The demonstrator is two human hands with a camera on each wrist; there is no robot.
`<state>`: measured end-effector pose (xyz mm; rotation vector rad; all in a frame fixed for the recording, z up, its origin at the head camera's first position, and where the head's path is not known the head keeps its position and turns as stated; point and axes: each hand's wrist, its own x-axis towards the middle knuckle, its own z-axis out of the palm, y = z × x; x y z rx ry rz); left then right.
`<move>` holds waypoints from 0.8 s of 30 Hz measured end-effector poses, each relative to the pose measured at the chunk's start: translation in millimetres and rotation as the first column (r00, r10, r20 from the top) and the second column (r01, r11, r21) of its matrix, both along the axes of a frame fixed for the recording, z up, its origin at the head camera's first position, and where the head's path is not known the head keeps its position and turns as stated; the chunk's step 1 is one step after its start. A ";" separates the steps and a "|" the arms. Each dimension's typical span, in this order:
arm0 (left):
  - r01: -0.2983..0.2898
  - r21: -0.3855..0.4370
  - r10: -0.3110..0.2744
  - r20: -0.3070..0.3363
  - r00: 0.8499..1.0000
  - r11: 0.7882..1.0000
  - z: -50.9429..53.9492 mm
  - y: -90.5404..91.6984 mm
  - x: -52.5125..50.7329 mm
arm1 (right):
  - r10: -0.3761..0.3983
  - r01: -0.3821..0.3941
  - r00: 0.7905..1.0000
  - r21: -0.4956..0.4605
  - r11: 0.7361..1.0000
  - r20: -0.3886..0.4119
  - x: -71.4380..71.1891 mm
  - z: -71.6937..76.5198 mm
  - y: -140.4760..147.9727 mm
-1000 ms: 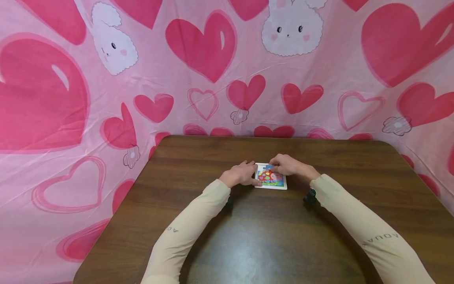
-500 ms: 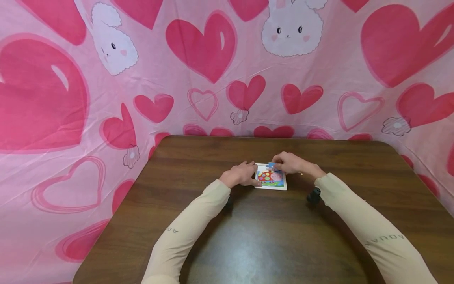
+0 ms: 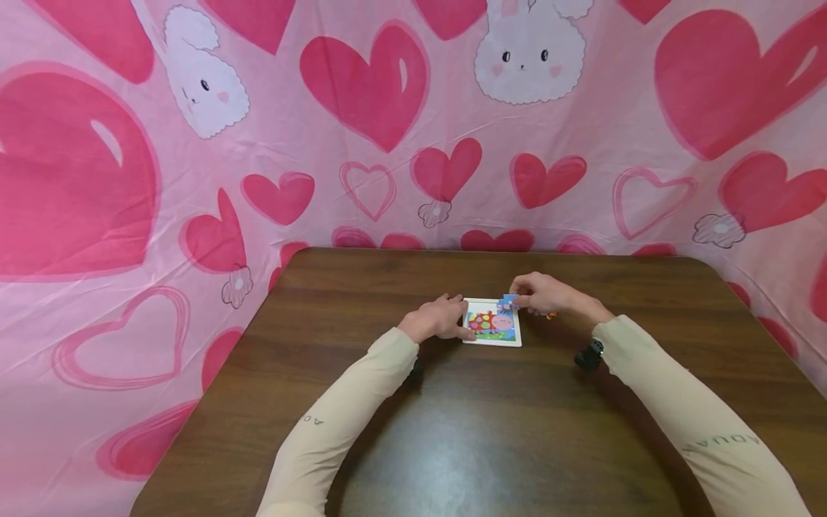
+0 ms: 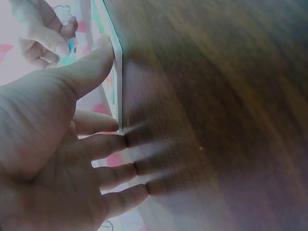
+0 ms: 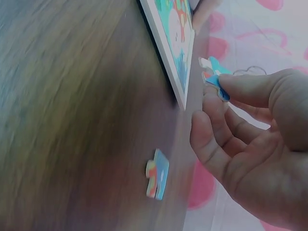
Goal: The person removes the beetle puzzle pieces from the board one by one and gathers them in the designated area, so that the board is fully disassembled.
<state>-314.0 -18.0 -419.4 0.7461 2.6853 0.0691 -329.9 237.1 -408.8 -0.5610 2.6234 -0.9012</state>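
A white-framed jigsaw puzzle with a spotted ladybug picture lies on the table. Part of its upper left shows bare white backing. At the frame's left side rests my left hand, its thumb on the rim and its fingers spread straight with their tips on the tabletop. My right hand pinches a blue puzzle piece between thumb and fingers, just above the frame's upper right corner. Below that hand, a loose puzzle piece in blue and orange lies on the table beside the frame.
The brown wooden table reaches back to a pink cloth printed with hearts and rabbits. Long cream sleeves cover both arms, and a dark device sits at the right wrist.
My right hand has lifted the blue piece from the puzzle's upper middle and moved right with it, uncovering white backing. The left hand has stayed in place.
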 end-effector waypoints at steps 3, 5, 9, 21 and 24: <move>0.000 0.006 0.000 0.003 1.000 1.000 -0.6 0.0 0.1 | -0.005 0.006 1.000 -0.028 1.000 0.012 0.9 -0.7 6.9; 0.003 0.008 -0.003 -0.004 1.000 1.000 -1.4 -0.1 0.0 | -0.014 0.014 1.000 -0.035 0.999 0.013 1.2 -1.4 12.3; 0.009 0.007 -0.009 -0.024 1.000 1.000 -3.2 -0.4 -0.6 | -0.011 0.010 1.000 -0.029 1.000 -0.005 0.6 -2.7 22.5; -0.001 -0.001 0.001 -0.017 1.000 1.000 -2.2 0.4 0.2 | -0.048 0.049 0.999 0.008 0.999 -0.025 3.8 -0.2 48.3; -0.003 -0.004 0.003 -0.016 1.000 1.000 -1.5 0.7 0.3 | -0.061 0.061 0.998 0.007 0.998 -0.025 5.8 1.5 53.2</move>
